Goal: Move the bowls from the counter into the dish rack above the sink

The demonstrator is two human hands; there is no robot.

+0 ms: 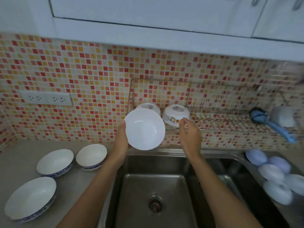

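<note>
My left hand (120,140) grips a plain white bowl (144,129) by its left rim, tilted toward me just in front of the wire dish rack (218,120). Two bowls lie upside down in the rack's left end: one (148,106) partly hidden behind the held bowl, the other (176,114) with a printed pattern. My right hand (189,135) is open, fingertips at the patterned bowl's lower right edge. Three white bowls with blue-patterned outsides stand on the grey counter at left: one (91,156) nearest the sink, one (55,162) beside it, one (30,197) at the front.
The steel sink (154,195) lies below my arms. A blue brush (269,122) and an upturned grey cup (283,116) sit at the rack's right end. Several pale lids or dishes (273,173) pile on the sink's right side. Wall sockets (46,97) sit above the counter.
</note>
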